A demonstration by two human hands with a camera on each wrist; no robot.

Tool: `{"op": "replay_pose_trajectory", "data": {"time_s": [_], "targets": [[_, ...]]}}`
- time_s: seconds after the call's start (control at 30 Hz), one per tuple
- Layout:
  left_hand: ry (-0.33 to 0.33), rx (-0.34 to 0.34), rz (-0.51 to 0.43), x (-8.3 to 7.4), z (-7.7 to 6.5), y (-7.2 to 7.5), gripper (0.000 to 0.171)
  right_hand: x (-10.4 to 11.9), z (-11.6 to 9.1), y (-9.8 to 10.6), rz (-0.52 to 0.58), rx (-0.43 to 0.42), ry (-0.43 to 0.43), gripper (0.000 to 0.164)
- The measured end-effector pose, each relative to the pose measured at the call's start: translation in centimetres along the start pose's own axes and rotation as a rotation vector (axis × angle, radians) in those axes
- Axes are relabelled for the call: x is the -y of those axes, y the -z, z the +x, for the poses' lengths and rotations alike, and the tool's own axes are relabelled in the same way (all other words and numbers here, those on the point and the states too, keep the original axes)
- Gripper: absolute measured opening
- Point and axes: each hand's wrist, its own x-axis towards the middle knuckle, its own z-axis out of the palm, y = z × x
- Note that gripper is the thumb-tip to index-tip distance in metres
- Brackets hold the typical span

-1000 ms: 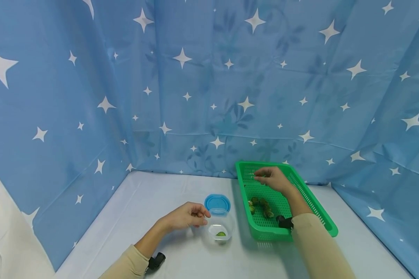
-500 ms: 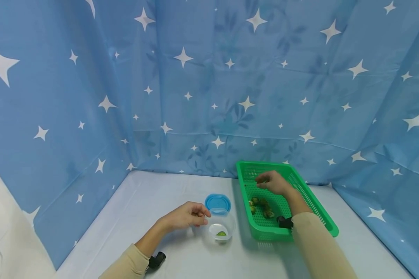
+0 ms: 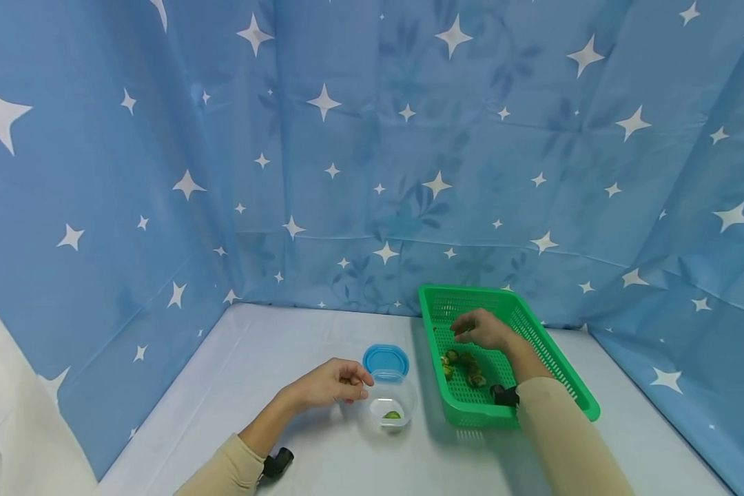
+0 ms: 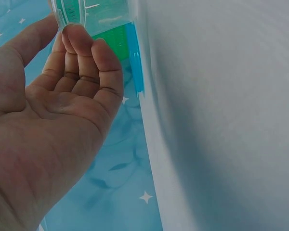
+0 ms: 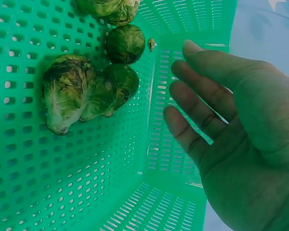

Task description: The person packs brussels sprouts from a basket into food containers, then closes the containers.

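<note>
My left hand is beside the clear plastic container, its loosely curved fingertips right at the rim. In the left wrist view, the thumb and fingers overlap the container's near edge, with nothing seen in the palm. One green piece, like a Brussels sprout, lies inside the container. My right hand hovers over the green basket, fingers bent and apart, holding nothing. Several Brussels sprouts lie on the basket's bottom, some with browned leaves, apart from the right fingertips.
A blue lid lies flat on the white table just behind the container. A small brownish scrap is in the basket near its wall. A blue star-patterned curtain hangs along the table's back and sides.
The right hand has sunk slightly lower over the basket. The left hand, the container, the lid and the sprouts have stayed in place.
</note>
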Motion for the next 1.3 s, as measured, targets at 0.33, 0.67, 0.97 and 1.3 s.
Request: {"op": "replay_pose_trajectory", "data": {"time_s": [0.33, 0.67, 0.97, 1.3], "targets": [[0.005, -0.001, -0.009, 0.2, 0.06, 0.1, 0.025, 0.42, -0.15, -0.05, 0.023, 0.061, -0.048, 0.036], [-0.003, -0.001, 0.0, 0.19, 0.11, 0.12, 0.026, 0.47, -0.08, -0.16, 0.005, 0.12, -0.062, 0.039], [-0.01, 0.004, -0.001, 0.12, 0.15, 0.16, 0.026, 0.28, -0.1, -0.22, -0.009, 0.13, -0.038, 0.036], [-0.008, 0.0, -0.002, 0.07, 0.13, 0.16, 0.026, 0.52, -0.03, -0.46, -0.057, 0.177, -0.069, 0.033]]}}
